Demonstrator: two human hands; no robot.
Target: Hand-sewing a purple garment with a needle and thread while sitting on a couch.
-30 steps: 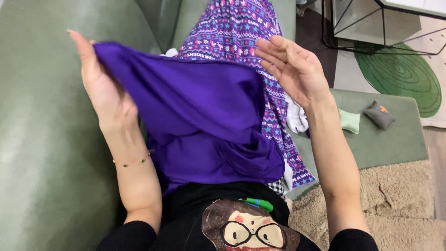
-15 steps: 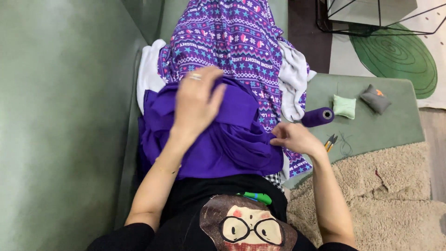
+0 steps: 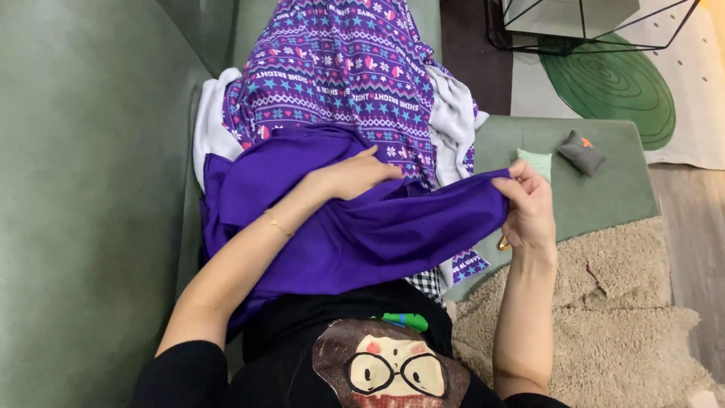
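A plain purple garment (image 3: 355, 234) lies across my lap on a green sofa (image 3: 83, 189). My left hand (image 3: 355, 175) reaches over its middle, fingers resting on and partly tucked into the fabric. My right hand (image 3: 529, 208) pinches the garment's right end and pulls it out to the right. Under it lies a purple patterned cloth (image 3: 340, 68) with stars, and a white cloth (image 3: 453, 125) beneath that.
A green footstool (image 3: 604, 189) stands to the right, bearing a small light-green pouch (image 3: 535, 162) and a grey pouch (image 3: 581, 153). A beige shaggy rug (image 3: 604, 325) covers the floor lower right. A wire-frame table (image 3: 589, 23) and a green round mat (image 3: 612, 87) lie beyond.
The garment was first held up spread between both hands, then dropped to my lap. My left hand slid rightward over it. My right hand now pulls its end out to the right.
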